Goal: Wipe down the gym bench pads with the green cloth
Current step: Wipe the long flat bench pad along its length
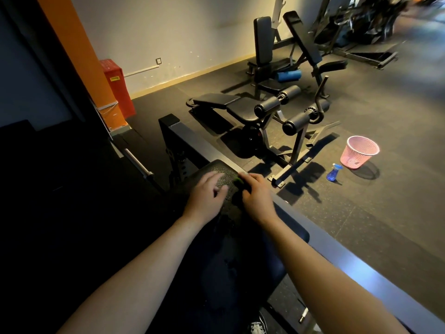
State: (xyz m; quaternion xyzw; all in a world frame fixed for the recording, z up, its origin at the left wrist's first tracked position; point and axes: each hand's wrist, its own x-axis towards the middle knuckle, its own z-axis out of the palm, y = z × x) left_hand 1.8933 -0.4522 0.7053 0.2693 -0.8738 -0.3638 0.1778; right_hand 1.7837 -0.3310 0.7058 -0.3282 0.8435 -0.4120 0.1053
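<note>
Green, crumpled, mostly hidden: green cloth [238,180] at centre frame, lying on the black bench pad [212,168] near its right edge, only a small tuft visible past the knuckles. Right hand [257,195] curled over that cloth, fingers bent round it and pressing it to the vinyl. Left hand [207,192] just beside it, laid flat on the same pad with fingers spread and nearly straight, holding nothing, its tips smeared by blur.

Judged soft, light and limp, so likely to fold, ruck up or slide out from under a loose palm. Best taken as a wad, gathered in the palm with the fingertips hooked over its leading edge, not pinched by one corner. Pad skin pebbled and faintly shiny, probably smooth enough for easy gliding and slicker still if damp; padding beneath likely to give a little under pressure. Bracing with the free palm sensible on such a surface.

Lower right of the frame, on the floor: blue spray bottle [333,173] near a pink basket [358,153], no legible brand on either. Upper left: red box [118,92] bearing a yellow label [115,79], print too small to read. No other writing readable anywhere.
</note>
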